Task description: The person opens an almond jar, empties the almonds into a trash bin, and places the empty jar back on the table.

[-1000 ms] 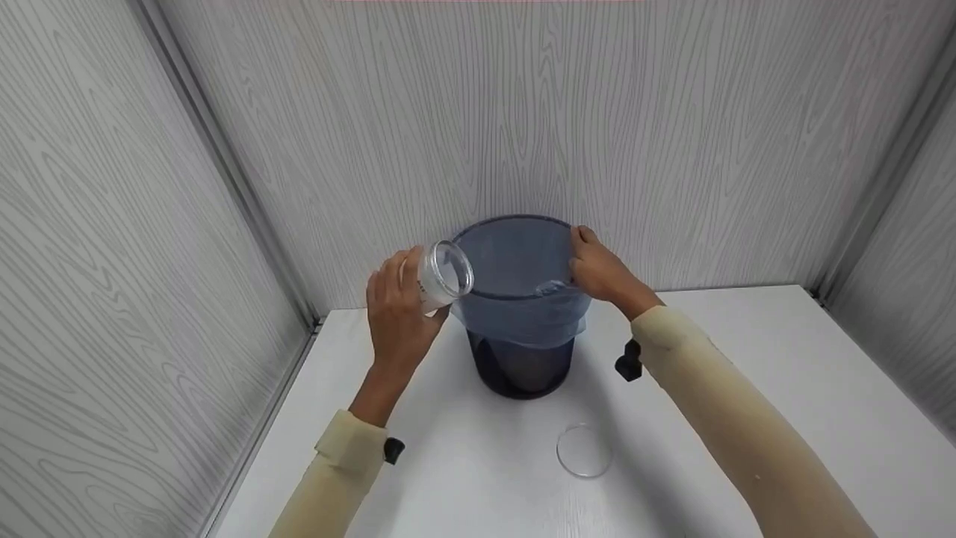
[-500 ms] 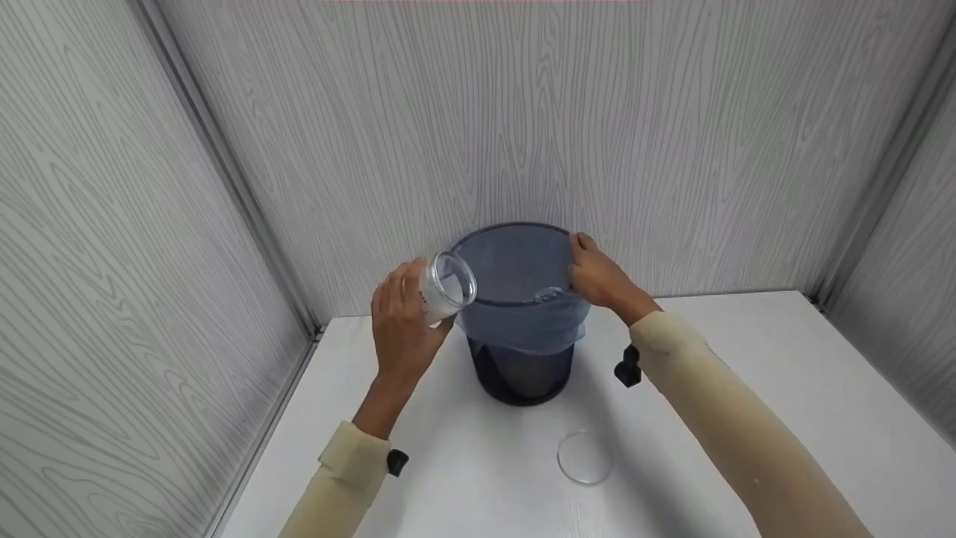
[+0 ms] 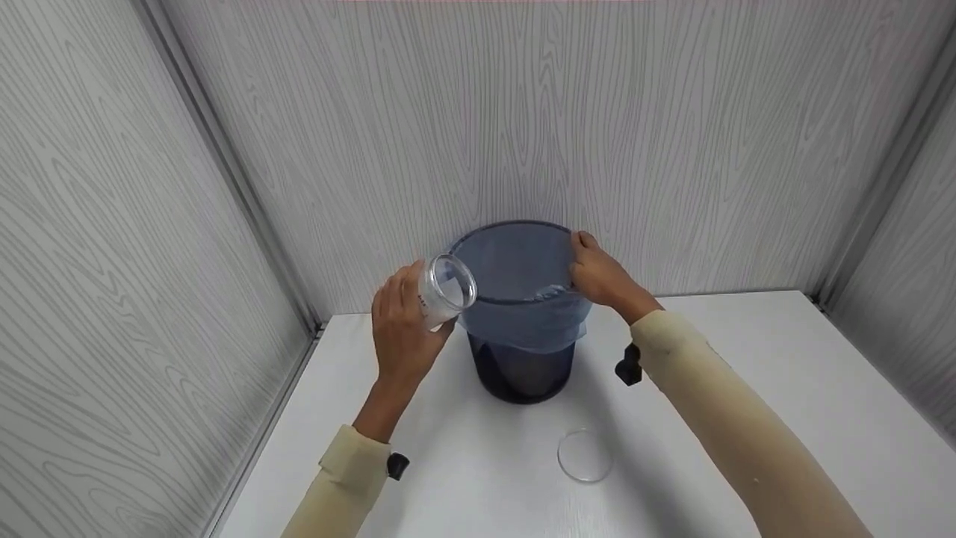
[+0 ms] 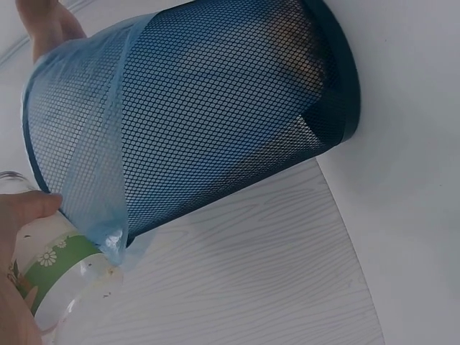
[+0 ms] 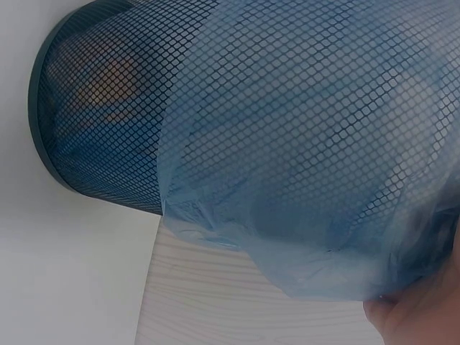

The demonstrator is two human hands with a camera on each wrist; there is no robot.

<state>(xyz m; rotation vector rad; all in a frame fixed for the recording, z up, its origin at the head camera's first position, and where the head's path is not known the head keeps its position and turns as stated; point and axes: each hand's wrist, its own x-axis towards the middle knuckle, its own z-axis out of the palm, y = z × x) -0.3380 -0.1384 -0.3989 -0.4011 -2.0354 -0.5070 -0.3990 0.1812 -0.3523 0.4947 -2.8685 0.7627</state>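
My left hand [image 3: 407, 329] holds a clear jar [image 3: 447, 288] at the near left of the bin's rim. The jar leans, its mouth facing up and toward the bin. In the left wrist view it carries a green band [image 4: 61, 267] with white flowers. A dark mesh waste bin [image 3: 523, 373] stands upright, lined with a thin blue bag [image 3: 523, 325] folded down over its rim. On the bin's right side, my right hand [image 3: 597, 270] grips the rim and the bag. Through the mesh, something orange-brown [image 5: 113, 83] shows blurred near the bottom.
A clear thin disc or ring [image 3: 585, 456], perhaps a lid, lies on the white table [image 3: 717, 359] in front of the bin. Pale wood-grain panels [image 3: 523, 112] rise behind and at both sides, close to the bin at the back.
The jar in my left hand has dropped slightly and shifted a little in angle at the bin's rim. My right hand keeps its grip on the rim. The view has shifted slightly.
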